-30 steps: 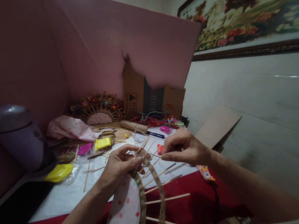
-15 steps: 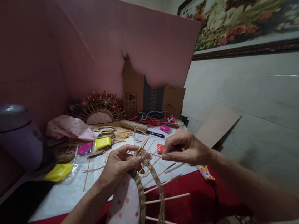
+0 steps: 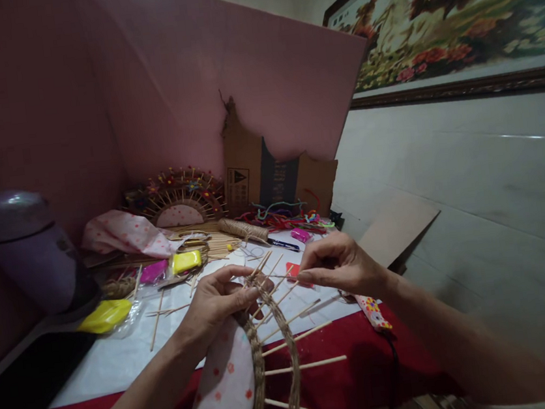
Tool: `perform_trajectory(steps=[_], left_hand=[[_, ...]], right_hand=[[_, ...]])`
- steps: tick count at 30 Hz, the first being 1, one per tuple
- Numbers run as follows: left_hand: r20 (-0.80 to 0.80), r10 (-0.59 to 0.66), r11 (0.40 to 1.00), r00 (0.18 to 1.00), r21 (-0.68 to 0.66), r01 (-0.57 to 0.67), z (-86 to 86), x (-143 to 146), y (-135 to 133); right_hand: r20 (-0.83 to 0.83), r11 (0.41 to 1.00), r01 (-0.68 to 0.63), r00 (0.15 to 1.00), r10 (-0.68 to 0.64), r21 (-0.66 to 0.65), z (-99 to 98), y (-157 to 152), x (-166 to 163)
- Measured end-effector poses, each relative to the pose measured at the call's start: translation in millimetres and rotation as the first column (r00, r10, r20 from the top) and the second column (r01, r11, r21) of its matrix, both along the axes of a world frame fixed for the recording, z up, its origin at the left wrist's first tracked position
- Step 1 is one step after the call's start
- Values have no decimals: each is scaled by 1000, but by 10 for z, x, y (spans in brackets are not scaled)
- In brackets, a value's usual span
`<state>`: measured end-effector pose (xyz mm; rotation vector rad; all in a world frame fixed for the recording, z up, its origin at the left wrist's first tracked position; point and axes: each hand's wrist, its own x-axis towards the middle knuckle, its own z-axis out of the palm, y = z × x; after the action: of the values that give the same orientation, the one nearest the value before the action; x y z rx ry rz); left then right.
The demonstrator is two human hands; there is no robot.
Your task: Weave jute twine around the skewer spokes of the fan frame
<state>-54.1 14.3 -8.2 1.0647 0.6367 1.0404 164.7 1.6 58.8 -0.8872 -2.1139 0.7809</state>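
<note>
A half-round woven piece with flower-print cloth, wooden sticks fanning out and two bands of braided twine lies tilted in front of me. My left hand grips its upper end, thumb pressed on the outer twine band and fingers behind. To the right, my right hand pinches a thin strand of twine, which runs taut to the sticks near my left thumb. The far end of the strand is hidden in the right palm.
A purple tumbler stands at the left beside a dark flat object. Behind are yellow clay packs, a twine roll, a pen, coloured pipe cleaners, torn cardboard and a decorated half-round piece.
My right hand has shifted slightly to the right and up, with the twine strand stretched between the hands. My left hand and the woven piece stay almost where they were.
</note>
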Motion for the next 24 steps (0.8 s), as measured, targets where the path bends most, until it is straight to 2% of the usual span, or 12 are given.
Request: perform_trajectory(steps=[6,11,17,24], left_hand=[[-7,4,1000,1000,-14,-5,36,10,-20],[-17,13,1000,1000,-18,-14,41,8,-19],[20,-1,1000,1000,-21,2,49,9,-27],[17,-26,999,1000,-47,26,39,2,-18]], right_hand=[[-46,998,63,997,-62,24,-25,33,2],[-9,995,78,997,-78,64,-27,60,-15],[-29,978,116,993,-113,175,15,97,-65],[-88,962,203,978,-189,185,26,145,-128]])
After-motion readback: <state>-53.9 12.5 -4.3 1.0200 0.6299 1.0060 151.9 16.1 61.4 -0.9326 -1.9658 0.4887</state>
